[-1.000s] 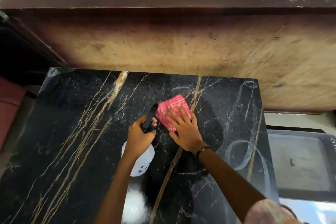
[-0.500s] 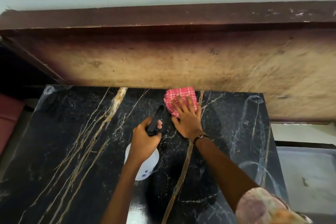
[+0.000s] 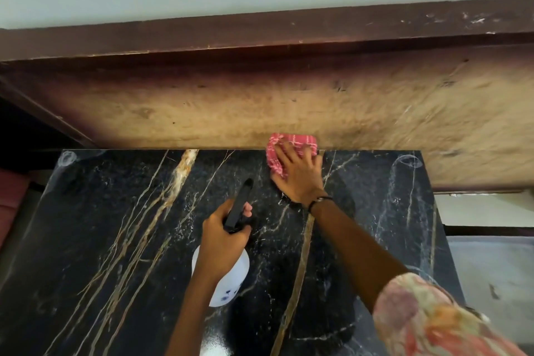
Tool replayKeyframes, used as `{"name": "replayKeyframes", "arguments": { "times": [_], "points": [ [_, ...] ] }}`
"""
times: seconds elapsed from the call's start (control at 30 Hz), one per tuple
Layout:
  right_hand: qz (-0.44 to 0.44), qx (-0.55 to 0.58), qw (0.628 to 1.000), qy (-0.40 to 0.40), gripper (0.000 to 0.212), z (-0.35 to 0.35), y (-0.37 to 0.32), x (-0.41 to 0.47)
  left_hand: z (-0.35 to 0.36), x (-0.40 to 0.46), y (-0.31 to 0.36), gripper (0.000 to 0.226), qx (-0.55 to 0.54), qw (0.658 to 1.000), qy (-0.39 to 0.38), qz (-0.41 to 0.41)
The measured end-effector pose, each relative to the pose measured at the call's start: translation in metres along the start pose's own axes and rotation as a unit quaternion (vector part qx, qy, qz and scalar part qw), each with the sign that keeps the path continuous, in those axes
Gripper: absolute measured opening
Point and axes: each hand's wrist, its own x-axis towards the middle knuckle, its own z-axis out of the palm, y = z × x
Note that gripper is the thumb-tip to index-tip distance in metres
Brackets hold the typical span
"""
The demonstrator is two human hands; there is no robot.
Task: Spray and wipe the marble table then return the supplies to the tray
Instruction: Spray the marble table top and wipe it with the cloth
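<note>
The black marble table (image 3: 115,225) with gold and white veins fills the lower view. My right hand (image 3: 299,175) presses a folded pink checked cloth (image 3: 291,142) flat on the table's far edge, fingers spread over it. My left hand (image 3: 224,235) grips the black trigger head of a white spray bottle (image 3: 231,277), held above the table's middle with the nozzle pointing away from me.
A worn wooden panel (image 3: 289,101) with a dark top rail stands right behind the table's far edge. A grey tray (image 3: 497,277) lies low at the right, beyond the table's right edge. A reddish seat (image 3: 11,199) shows at the far left.
My right hand has slid the pink cloth away from me, from the table's middle to its far edge. My left hand kept hold of the spray bottle in about the same spot.
</note>
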Motion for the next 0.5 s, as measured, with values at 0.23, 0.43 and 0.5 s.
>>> {"name": "replayKeyframes", "arguments": {
  "times": [0.23,0.43,0.5],
  "points": [
    [-0.102,-0.025,0.992,0.065,0.065,0.013,0.009,-0.044,0.001,0.004,-0.003,0.033,0.024,1.000,0.001,0.004],
    [0.025,-0.025,0.992,0.119,0.068,0.016,0.103,-0.089,0.010,0.009,-0.001,0.030,0.020,1.000,-0.002,0.003],
    [0.087,0.018,0.989,0.121,0.073,0.014,0.112,-0.074,0.012,0.009,-0.001,0.030,0.017,1.000,-0.010,0.006]
  ]
}}
